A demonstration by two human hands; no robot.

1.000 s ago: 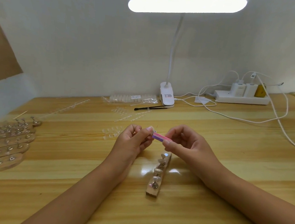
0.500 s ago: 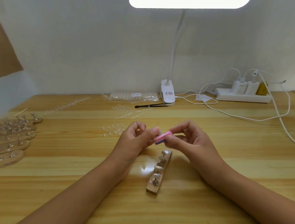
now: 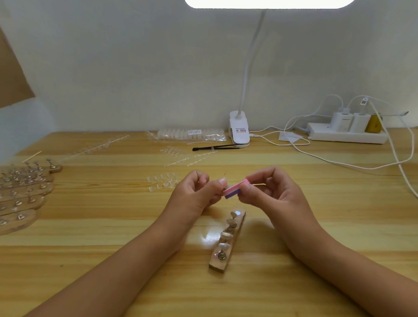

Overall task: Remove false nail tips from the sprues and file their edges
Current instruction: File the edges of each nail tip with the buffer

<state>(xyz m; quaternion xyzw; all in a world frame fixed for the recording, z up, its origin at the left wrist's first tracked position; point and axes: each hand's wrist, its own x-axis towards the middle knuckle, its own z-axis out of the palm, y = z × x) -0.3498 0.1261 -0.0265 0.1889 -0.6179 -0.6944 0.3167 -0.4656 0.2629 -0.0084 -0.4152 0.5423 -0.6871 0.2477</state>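
Filing step in progress. Right hand (image 3: 273,194) pinches the pink/purple file block (image 3: 235,189) between thumb and fingers; left hand (image 3: 195,192) is closed in a pinch right at the block's left end, presumably on a nail tip (image 3: 223,181), but the tip itself is too small and pale to confirm. Change over the last second: the block went from lying nearly flat, pointing toward 3 o'clock, to tilted up toward 1–2 o'clock, and both hands drifted slightly closer together. That reads as a filing stroke or re-angle on the edge, not a swap to a new tip. Wooden holder strip (image 3: 227,241) sits just below the hands at 6 o'clock with several stands on it. Loose tips and sprues (image 3: 163,181) wait at 10 o'clock, so plenty left to do.
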